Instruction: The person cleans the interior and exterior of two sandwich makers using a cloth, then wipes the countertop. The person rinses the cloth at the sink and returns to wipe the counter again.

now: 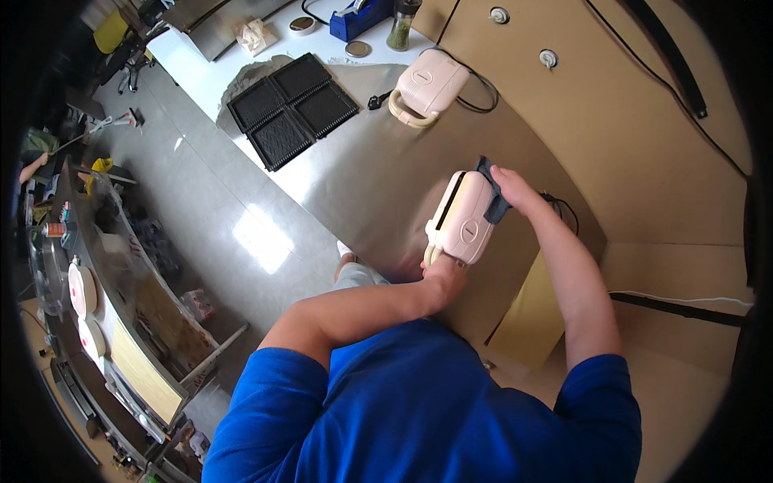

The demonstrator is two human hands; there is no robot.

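A pale pink sandwich maker (470, 220) stands tilted on its side above the metal tabletop, its dark seam facing left. My left hand (445, 275) grips it at the cream handle end. In my right hand (512, 187) is a dark grey cloth (497, 204), pressed against the appliance's right side. Further up the table lies a second pink sandwich maker (432, 81), its cream handle towards me. Several black ridged grill plates (302, 102) lie edge to edge, left of that one.
A black plug (378, 101) lies beside the second appliance. At the back are a blue tape dispenser (360, 19), a jar of green herbs (400, 30), a round metal lid (358, 49) and crumpled tissue (255, 36). A cardboard-coloured wall borders the right. Another person's arm (33, 168) shows far left.
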